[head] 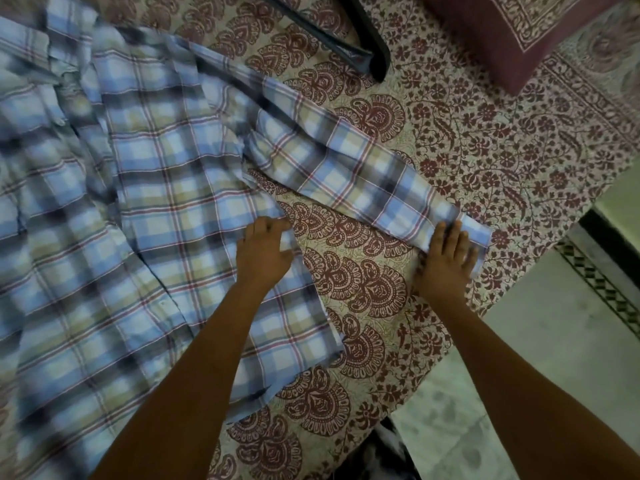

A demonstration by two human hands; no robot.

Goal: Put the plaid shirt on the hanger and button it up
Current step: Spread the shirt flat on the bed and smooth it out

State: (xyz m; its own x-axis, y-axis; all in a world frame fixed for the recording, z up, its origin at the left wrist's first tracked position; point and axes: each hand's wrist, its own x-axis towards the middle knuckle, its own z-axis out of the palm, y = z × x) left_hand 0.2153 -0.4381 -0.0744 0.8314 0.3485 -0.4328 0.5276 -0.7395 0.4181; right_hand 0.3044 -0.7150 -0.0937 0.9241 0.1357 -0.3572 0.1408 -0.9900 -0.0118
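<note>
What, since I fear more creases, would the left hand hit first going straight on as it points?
Probably the sleeve of the plaid shirt: the left hand points up-right across a bare strip of bedsheet, and the sleeve lies across that line.

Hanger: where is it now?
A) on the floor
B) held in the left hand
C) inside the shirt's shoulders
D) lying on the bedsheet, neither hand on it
D: the hanger lies on the bedsheet beyond the sleeve, while the left hand grips the edge of the plaid shirt and the right hand presses on the cuff.
</note>
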